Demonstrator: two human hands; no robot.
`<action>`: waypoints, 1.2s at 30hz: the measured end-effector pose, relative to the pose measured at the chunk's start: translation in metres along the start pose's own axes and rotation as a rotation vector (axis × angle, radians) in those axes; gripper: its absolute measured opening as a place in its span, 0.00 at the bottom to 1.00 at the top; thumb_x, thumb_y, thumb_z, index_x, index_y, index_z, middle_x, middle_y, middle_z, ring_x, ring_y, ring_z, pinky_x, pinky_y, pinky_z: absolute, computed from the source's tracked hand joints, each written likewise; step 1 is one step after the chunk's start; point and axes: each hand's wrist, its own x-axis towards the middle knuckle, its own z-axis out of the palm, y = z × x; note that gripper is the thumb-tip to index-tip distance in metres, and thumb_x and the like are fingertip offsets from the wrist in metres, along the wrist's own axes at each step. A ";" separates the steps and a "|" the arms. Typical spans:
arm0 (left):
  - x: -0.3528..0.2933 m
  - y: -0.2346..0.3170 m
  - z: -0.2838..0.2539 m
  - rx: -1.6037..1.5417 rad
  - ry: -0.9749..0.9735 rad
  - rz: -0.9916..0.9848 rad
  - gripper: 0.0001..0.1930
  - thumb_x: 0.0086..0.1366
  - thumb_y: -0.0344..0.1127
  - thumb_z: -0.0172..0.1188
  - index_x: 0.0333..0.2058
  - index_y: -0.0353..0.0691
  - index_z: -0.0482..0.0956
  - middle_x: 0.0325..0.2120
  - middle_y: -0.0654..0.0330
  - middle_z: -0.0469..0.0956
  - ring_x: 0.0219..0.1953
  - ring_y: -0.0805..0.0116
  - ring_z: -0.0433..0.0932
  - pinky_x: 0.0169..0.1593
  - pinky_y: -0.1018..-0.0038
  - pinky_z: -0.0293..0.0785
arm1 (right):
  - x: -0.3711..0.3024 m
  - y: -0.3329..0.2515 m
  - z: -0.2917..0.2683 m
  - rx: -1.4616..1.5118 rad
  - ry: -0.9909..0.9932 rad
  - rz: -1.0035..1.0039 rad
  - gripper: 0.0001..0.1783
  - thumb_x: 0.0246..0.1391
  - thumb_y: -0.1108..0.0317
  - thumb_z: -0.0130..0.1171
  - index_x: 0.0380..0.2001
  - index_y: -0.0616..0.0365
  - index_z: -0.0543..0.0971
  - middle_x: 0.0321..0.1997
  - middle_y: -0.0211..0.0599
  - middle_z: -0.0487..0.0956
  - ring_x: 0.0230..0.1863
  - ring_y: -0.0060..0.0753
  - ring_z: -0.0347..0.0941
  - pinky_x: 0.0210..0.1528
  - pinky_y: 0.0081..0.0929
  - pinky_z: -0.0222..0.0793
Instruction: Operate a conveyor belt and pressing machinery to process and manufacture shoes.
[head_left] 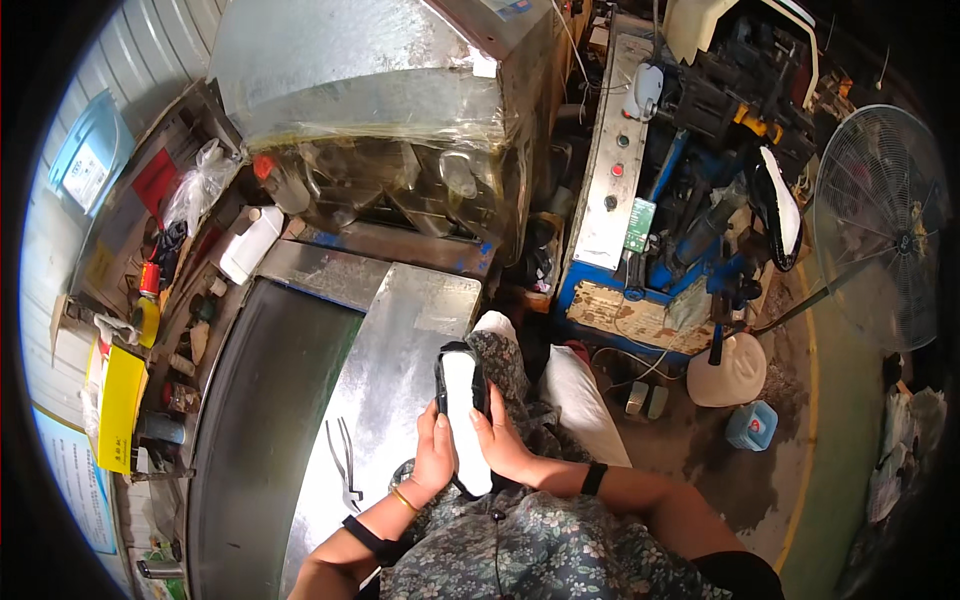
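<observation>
Over my lap I hold a black shoe upper (460,400) with its long white sole side facing up. My left hand (432,452) grips its left edge, thumb lying along the white surface. From the other side my right hand (503,446) clasps it, its thumb also on the white face; the fingers of both hands are partly hidden beneath. A pair of pincers (345,470) lies on the shiny metal tabletop (390,350) to the left of my left hand.
A dark conveyor belt (265,430) runs left of the tabletop. Further left is a cluttered shelf with a yellow box (120,408) and white bottle (250,244). A blue machine (640,310), a second black-and-white shoe piece (780,205), a fan (880,225) and a jug (728,370) stand right.
</observation>
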 end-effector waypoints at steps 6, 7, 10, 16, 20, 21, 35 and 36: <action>0.078 0.039 -0.009 -0.937 -0.254 -0.524 0.39 0.73 0.64 0.32 0.66 0.35 0.60 0.61 0.52 0.68 0.63 0.62 0.67 0.69 0.65 0.58 | 0.034 0.000 -0.050 -0.177 -0.245 0.153 0.37 0.71 0.42 0.31 0.65 0.63 0.62 0.58 0.46 0.74 0.61 0.40 0.68 0.65 0.31 0.59; 0.096 0.045 -0.012 -0.935 -0.291 -0.581 0.37 0.74 0.63 0.33 0.64 0.35 0.63 0.59 0.53 0.71 0.61 0.62 0.69 0.67 0.66 0.60 | 0.052 -0.003 -0.052 -0.050 -0.144 0.260 0.38 0.71 0.41 0.32 0.60 0.65 0.70 0.53 0.42 0.78 0.54 0.33 0.72 0.61 0.27 0.62; 0.124 0.031 0.005 -0.491 -0.293 -0.447 0.34 0.75 0.61 0.36 0.54 0.34 0.75 0.48 0.53 0.79 0.51 0.64 0.76 0.56 0.68 0.70 | 0.114 -0.011 -0.039 0.005 0.088 0.198 0.33 0.72 0.44 0.32 0.53 0.62 0.75 0.43 0.39 0.82 0.47 0.40 0.77 0.50 0.35 0.71; 0.108 0.059 -0.002 0.299 -0.238 -0.230 0.29 0.76 0.53 0.36 0.50 0.31 0.76 0.41 0.41 0.80 0.48 0.48 0.78 0.57 0.64 0.69 | 0.101 -0.073 -0.019 -0.766 0.012 -0.004 0.19 0.69 0.60 0.38 0.42 0.63 0.74 0.41 0.59 0.79 0.48 0.52 0.77 0.50 0.42 0.72; 0.092 0.047 0.000 -0.091 -0.171 0.065 0.24 0.75 0.44 0.47 0.58 0.28 0.66 0.49 0.39 0.76 0.52 0.45 0.75 0.58 0.60 0.68 | 0.115 -0.022 -0.024 -0.275 0.052 -0.306 0.19 0.71 0.63 0.38 0.47 0.64 0.75 0.38 0.45 0.82 0.46 0.41 0.79 0.50 0.34 0.73; 0.072 0.049 -0.002 -0.088 -0.249 0.082 0.33 0.70 0.39 0.57 0.64 0.25 0.53 0.55 0.34 0.68 0.57 0.43 0.70 0.59 0.59 0.66 | 0.115 -0.018 -0.030 -0.071 -0.007 -0.199 0.20 0.72 0.62 0.36 0.48 0.65 0.75 0.39 0.43 0.82 0.46 0.36 0.78 0.52 0.31 0.71; -0.013 0.039 -0.041 -1.134 -0.359 -0.585 0.44 0.60 0.21 0.63 0.71 0.45 0.48 0.57 0.60 0.72 0.56 0.65 0.72 0.62 0.67 0.65 | 0.139 -0.033 -0.105 -0.121 0.043 -0.106 0.25 0.69 0.50 0.47 0.48 0.63 0.77 0.44 0.43 0.81 0.48 0.38 0.77 0.53 0.35 0.70; -0.006 0.038 -0.057 -1.128 -0.343 -0.586 0.45 0.60 0.22 0.63 0.71 0.44 0.47 0.57 0.59 0.72 0.57 0.64 0.72 0.63 0.67 0.65 | 0.135 -0.051 -0.142 -0.256 0.053 -0.206 0.22 0.67 0.53 0.52 0.47 0.63 0.78 0.45 0.44 0.81 0.48 0.38 0.77 0.53 0.35 0.70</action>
